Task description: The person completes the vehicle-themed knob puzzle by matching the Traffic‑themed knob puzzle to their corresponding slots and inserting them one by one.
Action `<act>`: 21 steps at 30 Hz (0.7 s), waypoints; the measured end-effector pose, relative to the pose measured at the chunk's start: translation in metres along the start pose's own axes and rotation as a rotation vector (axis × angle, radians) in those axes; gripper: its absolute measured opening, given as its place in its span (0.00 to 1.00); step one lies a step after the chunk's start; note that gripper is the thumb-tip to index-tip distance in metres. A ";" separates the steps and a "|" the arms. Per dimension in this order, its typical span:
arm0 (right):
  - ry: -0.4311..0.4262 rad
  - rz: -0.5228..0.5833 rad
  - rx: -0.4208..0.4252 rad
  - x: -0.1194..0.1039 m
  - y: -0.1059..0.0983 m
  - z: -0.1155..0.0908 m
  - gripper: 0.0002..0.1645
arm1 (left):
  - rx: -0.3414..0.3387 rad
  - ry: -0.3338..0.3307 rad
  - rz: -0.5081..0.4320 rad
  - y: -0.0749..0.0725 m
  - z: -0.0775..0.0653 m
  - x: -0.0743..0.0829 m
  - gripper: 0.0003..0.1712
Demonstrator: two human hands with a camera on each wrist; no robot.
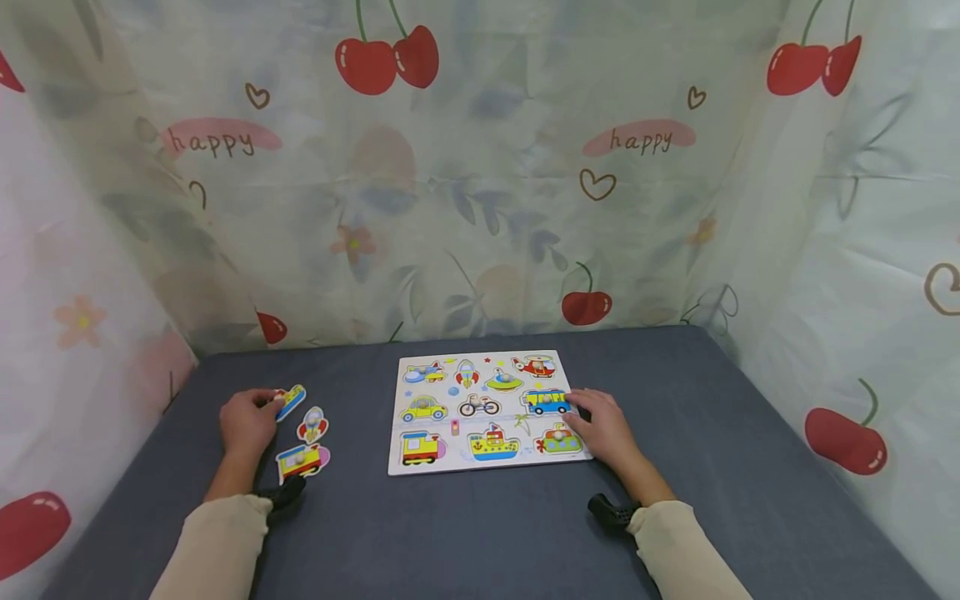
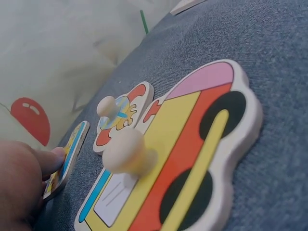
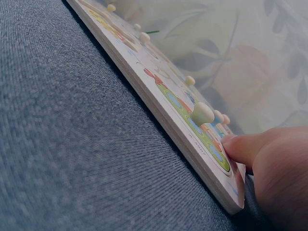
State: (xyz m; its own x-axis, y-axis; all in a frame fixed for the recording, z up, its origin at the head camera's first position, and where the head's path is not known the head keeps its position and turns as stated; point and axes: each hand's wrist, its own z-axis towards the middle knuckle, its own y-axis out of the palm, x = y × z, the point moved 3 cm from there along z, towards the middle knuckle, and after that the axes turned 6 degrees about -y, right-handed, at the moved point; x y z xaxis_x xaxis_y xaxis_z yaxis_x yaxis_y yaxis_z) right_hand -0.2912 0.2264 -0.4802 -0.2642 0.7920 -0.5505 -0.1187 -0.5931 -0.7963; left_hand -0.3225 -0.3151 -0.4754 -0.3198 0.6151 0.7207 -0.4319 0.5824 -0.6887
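Observation:
My left hand (image 1: 249, 422) pinches a boat puzzle piece (image 1: 290, 402) with its thumb and fingers, at the left of the table. In the left wrist view the thumb lies against that piece's blue and yellow face (image 2: 71, 155), while the other fingers are mostly hidden. Nearer to me lie a rocket piece (image 1: 312, 426) and a train piece (image 1: 302, 462), each with a round wooden knob. Resting on the right edge of the white puzzle board (image 1: 480, 425), my right hand (image 1: 604, 429) has its thumb beside the submarine piece (image 3: 192, 125).
The board carries several vehicle pictures, among them a bus (image 1: 546, 402), a car (image 1: 423, 408) and a helicopter (image 1: 535, 367). Knobs stand up from many of them. A patterned curtain (image 1: 480, 208) encloses the back and sides of the dark grey table (image 1: 480, 533).

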 end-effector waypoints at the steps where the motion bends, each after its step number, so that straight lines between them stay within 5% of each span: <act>1: -0.002 0.000 0.001 0.000 0.000 0.000 0.27 | -0.001 -0.003 -0.002 0.000 0.000 0.000 0.17; 16: 0.004 -0.022 -0.006 -0.001 0.000 0.001 0.27 | 0.041 0.075 -0.038 -0.002 -0.012 0.002 0.15; 21: 0.006 -0.031 -0.006 -0.001 0.001 0.001 0.27 | 0.013 0.054 -0.039 0.000 -0.017 0.006 0.17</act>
State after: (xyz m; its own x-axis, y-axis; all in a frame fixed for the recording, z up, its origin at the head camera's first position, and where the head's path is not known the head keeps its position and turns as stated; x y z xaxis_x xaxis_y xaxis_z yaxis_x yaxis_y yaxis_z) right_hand -0.2921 0.2254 -0.4801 -0.2544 0.8109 -0.5270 -0.1213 -0.5674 -0.8145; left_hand -0.3102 -0.3021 -0.4722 -0.2567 0.6198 0.7416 -0.4545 0.5998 -0.6585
